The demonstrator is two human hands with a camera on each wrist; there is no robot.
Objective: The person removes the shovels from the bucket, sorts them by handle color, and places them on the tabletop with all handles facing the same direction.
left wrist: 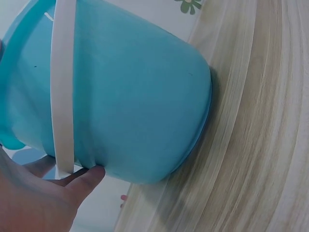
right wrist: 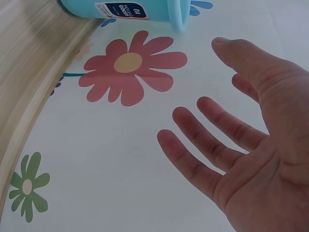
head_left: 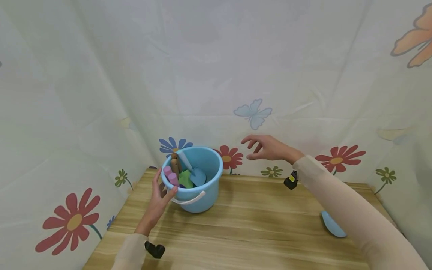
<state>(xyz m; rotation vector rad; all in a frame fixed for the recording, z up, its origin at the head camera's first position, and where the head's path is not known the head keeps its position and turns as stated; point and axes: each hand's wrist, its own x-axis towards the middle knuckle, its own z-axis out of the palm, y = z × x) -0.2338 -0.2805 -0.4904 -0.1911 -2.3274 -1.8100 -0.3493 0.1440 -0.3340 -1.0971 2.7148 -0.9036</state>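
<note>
A light blue bucket (head_left: 210, 195) with a white handle (head_left: 189, 200) stands upright at the table's left. My left hand (head_left: 158, 204) holds its near left side, with the thumb at the rim; in the left wrist view, fingertips (left wrist: 94, 176) press its wall beside the handle. Inside lie a blue toy shovel (head_left: 198, 177), a green piece (head_left: 185, 179), two pink cylindrical ends (head_left: 173, 179) and a brown wooden piece (head_left: 174, 165). To the bucket's right, my right hand (head_left: 268, 148) hangs in the air, fingers spread and loosely bent, palm bare in the right wrist view.
A blue curved piece (head_left: 332, 225) lies on the wood-grain table (head_left: 256, 225) at the right, partly hidden by my right sleeve (head_left: 351, 210). A white curtain (head_left: 202, 75) printed with flowers and butterflies hangs behind the table and along both sides.
</note>
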